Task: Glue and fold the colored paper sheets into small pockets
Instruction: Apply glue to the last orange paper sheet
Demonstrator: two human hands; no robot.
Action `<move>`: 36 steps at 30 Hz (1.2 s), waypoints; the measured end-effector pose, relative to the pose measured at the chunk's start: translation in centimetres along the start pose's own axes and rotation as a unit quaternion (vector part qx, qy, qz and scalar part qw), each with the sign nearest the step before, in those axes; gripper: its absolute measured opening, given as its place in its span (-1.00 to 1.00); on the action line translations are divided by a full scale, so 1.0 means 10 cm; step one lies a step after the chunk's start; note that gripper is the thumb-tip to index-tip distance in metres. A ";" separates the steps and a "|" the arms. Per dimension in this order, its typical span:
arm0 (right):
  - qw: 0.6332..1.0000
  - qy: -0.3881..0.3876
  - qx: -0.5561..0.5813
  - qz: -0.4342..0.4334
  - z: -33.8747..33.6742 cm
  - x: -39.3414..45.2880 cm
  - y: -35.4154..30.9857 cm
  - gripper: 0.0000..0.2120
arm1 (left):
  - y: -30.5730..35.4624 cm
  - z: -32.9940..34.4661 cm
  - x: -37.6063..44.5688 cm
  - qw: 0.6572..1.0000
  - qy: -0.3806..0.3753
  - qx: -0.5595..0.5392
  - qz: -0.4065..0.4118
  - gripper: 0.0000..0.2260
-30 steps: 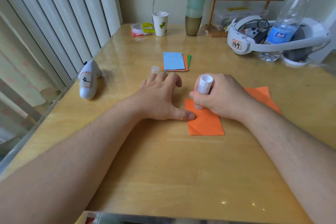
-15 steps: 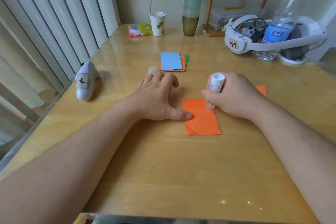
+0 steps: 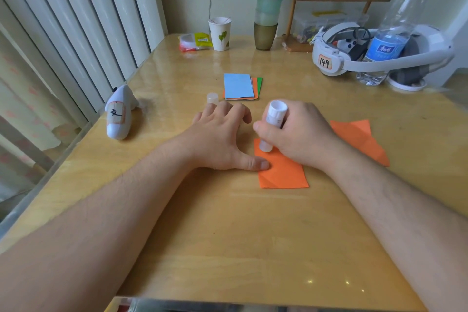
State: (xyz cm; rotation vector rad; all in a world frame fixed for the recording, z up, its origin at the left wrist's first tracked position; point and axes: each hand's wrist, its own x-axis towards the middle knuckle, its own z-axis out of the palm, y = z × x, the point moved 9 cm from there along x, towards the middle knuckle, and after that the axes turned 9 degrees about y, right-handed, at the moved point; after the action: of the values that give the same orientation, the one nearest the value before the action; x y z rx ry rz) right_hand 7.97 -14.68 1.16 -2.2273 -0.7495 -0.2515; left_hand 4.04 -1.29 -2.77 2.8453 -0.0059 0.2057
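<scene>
Right now my right hand (image 3: 301, 134) is curled round the glue stick (image 3: 273, 126), w/ its lower end pressed on the far left corner of the orange sheet (image 3: 283, 172). That sheet lies flat on the wooden surface (image 3: 228, 235). My left hand (image 3: 217, 139) lies palm down just left of the sheet, fingers spread, thumb tip pinning the sheet's left edge. Glue cap (image 3: 212, 97) stands upright just beyond my left fingertips, further from the sheet. Beyond the sheet, approx. straight ahead, sits the paper stack (image 3: 239, 86), blue on top, orange & green edges showing at its right. A second orange piece (image 3: 359, 139), creased, lies right of the sheet, partly hidden behind my right wrist. Far beyond the sheet: paper cup (image 3: 219, 33), water bottle (image 3: 395, 33), white headset (image 3: 379, 53). Well left of the sheet lies a white controller (image 3: 117, 114).
</scene>
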 end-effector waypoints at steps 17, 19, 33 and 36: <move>0.998 -0.046 -0.018 0.027 -0.07 -0.09 0.11 -0.82 | 0.02 -0.01 -0.02 1.000 0.000 -0.011 0.003 -0.17; 0.998 -0.043 -0.015 0.032 -0.13 -0.11 0.16 -0.83 | 0.02 0.00 -0.02 1.000 -0.001 -0.011 0.003 -0.18; 0.998 -0.028 -0.052 0.025 -0.27 -0.09 0.27 -0.79 | 0.00 0.00 -0.02 1.000 0.000 -0.011 0.003 -0.19; 0.998 0.036 -0.056 0.019 -0.38 -0.06 0.27 -0.76 | 0.00 0.00 -0.02 1.000 -0.002 -0.011 0.003 -0.18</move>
State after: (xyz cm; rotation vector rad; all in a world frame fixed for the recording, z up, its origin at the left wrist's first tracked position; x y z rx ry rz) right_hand 9.32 -19.13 1.91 -2.3225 -0.6676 -0.3619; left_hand 3.89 -1.33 -2.82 2.8232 -0.0173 0.2003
